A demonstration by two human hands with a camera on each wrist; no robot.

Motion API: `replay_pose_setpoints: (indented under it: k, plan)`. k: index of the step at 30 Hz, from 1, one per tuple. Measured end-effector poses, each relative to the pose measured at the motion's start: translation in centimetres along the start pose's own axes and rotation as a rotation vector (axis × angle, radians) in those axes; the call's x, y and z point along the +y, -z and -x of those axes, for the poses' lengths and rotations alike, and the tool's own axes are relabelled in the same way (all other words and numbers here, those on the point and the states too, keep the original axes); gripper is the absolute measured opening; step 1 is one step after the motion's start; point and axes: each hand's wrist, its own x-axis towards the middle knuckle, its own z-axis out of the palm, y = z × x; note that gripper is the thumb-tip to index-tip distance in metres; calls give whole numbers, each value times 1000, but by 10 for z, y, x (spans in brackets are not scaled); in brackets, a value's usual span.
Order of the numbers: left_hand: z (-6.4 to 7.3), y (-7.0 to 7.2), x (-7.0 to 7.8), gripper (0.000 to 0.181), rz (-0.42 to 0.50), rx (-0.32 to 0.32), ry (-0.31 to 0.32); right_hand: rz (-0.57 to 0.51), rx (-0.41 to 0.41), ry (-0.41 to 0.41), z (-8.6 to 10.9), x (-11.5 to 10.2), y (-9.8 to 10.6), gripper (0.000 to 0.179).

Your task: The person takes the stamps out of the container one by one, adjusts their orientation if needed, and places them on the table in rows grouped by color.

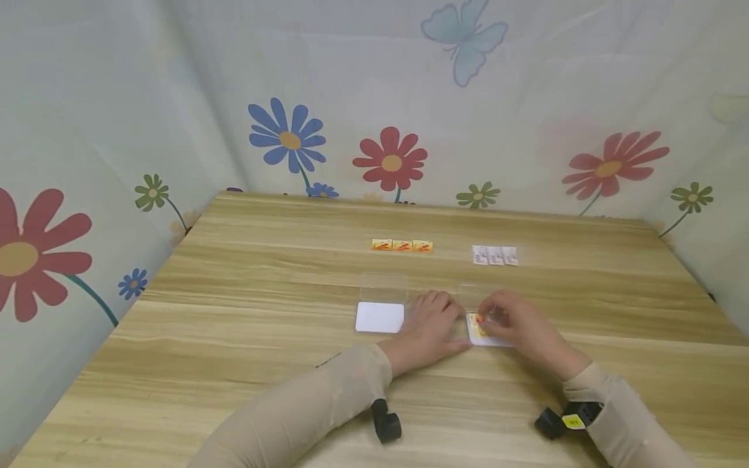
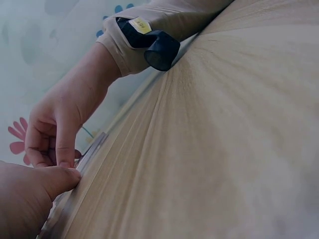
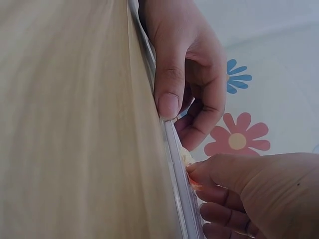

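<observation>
Packet (image 1: 478,324) lies over the right box (image 1: 484,342) on the bench (image 1: 234,325), pinched by the right hand (image 1: 523,327), probably for fine placing, while the left hand (image 1: 430,323) holds the box's left end, seemingly to stop it sliding.

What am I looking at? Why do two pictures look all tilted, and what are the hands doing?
There's no robot here, just a person's left hand and right hand. The wide picture comes from a head camera; the tilted ones come from cameras worn on the wrists. On the wooden table are three yellow-orange pieces, three pale pieces, a left clear case and a right clear case, both with white inside. The left hand holds the right case's edge. The right hand pinches another yellow-orange piece over its white part.
</observation>
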Motion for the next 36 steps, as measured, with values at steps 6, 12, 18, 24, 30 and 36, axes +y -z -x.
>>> replay_pose_setpoints:
  k: [6,12,18,24,30,36]
  plan:
    - [1,1,1,49,7,-6,8,-1,6,8,0,0,-1,14]
    - [-1,0,3,49,-2,-13,6,10,18,-3,2,0,0,15]
    - [-1,2,3,49,-9,-18,10,10,49,28,1,0,0,14]
    - [1,3,2,49,5,-20,12,10,50,15,0,-5,3,12]
    - [1,3,2,49,5,-11,8,14,41,5,0,-8,6,13]
    - [1,1,1,49,2,-1,3,-4,23,10,0,-7,7,11]
